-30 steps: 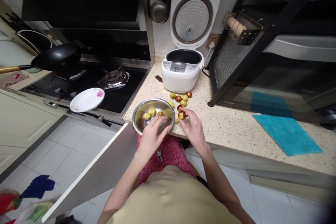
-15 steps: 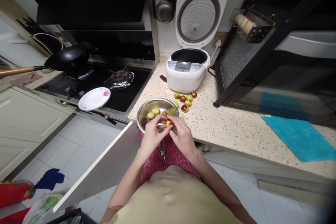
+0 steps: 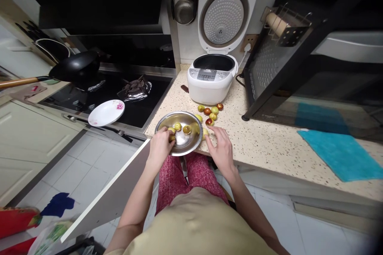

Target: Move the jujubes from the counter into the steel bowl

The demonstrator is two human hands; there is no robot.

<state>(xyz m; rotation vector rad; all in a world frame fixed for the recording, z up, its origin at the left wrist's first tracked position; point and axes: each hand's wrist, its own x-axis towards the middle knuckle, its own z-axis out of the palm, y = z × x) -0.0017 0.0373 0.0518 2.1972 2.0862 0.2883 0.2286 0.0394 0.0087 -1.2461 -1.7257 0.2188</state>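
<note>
A steel bowl (image 3: 196, 121) stands at the counter's front edge with several green-yellow jujubes (image 3: 177, 126) inside. My left hand (image 3: 160, 143) reaches over its left rim, fingers curled round a jujube (image 3: 172, 137) low inside the bowl. On the bowl's right, my right hand (image 3: 220, 148) has thumb and fingers apart, close to a pale yellow jujube (image 3: 205, 134) by the rim. Whether the fingertips touch that fruit is unclear. Behind it, several more green and red-brown jujubes (image 3: 207, 111) lie loose on the counter.
An open white rice cooker (image 3: 206, 89) is at the back of the counter (image 3: 254, 143). To the right are a black-framed oven (image 3: 314, 87) and a blue cloth (image 3: 341, 155). A flowered plate (image 3: 104, 114) rests by the hob at left. A cabinet door (image 3: 119, 187) hangs open below.
Both hands were together over the bowl with a jujube between them. They have parted: the left moved down into the bowl's left side, the right moved right to the fruit beside it.
</note>
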